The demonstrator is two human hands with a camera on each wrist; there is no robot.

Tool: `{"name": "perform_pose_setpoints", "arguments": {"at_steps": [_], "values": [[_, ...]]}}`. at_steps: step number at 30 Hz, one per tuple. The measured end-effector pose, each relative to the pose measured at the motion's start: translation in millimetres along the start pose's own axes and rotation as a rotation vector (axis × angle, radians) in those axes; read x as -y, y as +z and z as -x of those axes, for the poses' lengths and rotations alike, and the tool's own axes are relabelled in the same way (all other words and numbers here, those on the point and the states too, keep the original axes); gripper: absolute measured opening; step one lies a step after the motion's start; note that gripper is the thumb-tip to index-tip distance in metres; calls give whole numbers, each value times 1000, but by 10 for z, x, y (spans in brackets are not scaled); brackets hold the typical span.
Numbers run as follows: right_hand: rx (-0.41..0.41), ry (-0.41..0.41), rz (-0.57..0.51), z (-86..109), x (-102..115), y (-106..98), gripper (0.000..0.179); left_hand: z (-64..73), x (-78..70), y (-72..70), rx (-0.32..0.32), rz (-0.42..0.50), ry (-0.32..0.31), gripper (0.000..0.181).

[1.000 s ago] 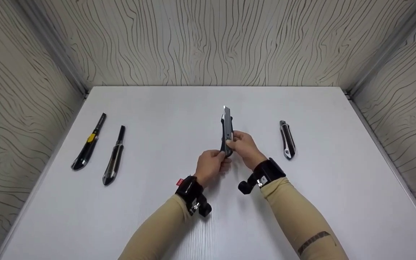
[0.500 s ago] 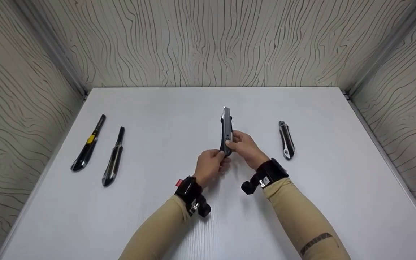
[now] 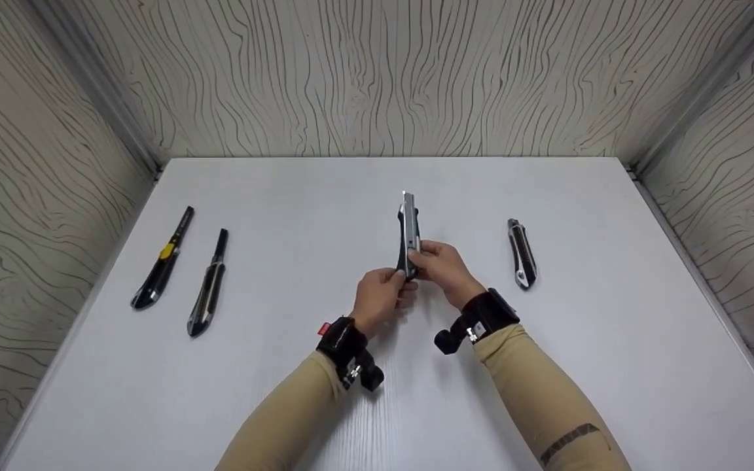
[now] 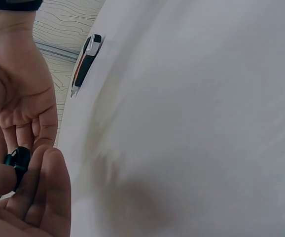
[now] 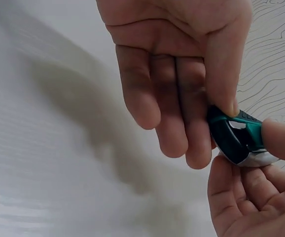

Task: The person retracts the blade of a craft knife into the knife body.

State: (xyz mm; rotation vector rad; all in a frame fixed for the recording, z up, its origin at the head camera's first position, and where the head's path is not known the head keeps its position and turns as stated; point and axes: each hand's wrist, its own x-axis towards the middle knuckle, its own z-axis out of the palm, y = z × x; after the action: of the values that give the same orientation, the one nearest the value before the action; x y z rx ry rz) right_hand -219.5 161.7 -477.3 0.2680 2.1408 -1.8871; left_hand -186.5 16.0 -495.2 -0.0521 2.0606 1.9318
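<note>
A grey and dark green utility knife (image 3: 410,229) is held above the middle of the white table, its narrow metal end pointing away from me. My left hand (image 3: 377,301) pinches its rear end between thumb and fingers. Higher on the handle, my right hand (image 3: 446,271) grips it from the right side, thumb on the grey face. In the right wrist view the rounded butt of the knife (image 5: 233,140) shows between both hands. Fingers hide much of the handle in the left wrist view, where only a dark green end (image 4: 18,158) is visible.
A black utility knife with a yellow slider (image 3: 154,275) lies at the far left of the table (image 3: 311,216). Beside it is a dark, silver-edged knife (image 3: 207,291). Another short utility knife (image 3: 522,255) rests on the right. Patterned panels (image 3: 377,78) enclose the back and sides.
The knife in my hands has shifted very slightly left, and its grey face catches more light. Both hands keep their hold, and the knives on the table stay put.
</note>
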Motion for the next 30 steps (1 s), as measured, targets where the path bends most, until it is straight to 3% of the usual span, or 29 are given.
{"name": "perform_pose_setpoints", "arguments": {"at_steps": [11,18,30], "values": [[-69,-7,-20,5,21,51,33,23,20,32,19,12,8,36],[-64,-21,-37,12,13,49,32,26,27,19,52,17,-3,37],[-78,-31,-48,17,1,65,31,42,11,17,29,2,-16,37]]}}
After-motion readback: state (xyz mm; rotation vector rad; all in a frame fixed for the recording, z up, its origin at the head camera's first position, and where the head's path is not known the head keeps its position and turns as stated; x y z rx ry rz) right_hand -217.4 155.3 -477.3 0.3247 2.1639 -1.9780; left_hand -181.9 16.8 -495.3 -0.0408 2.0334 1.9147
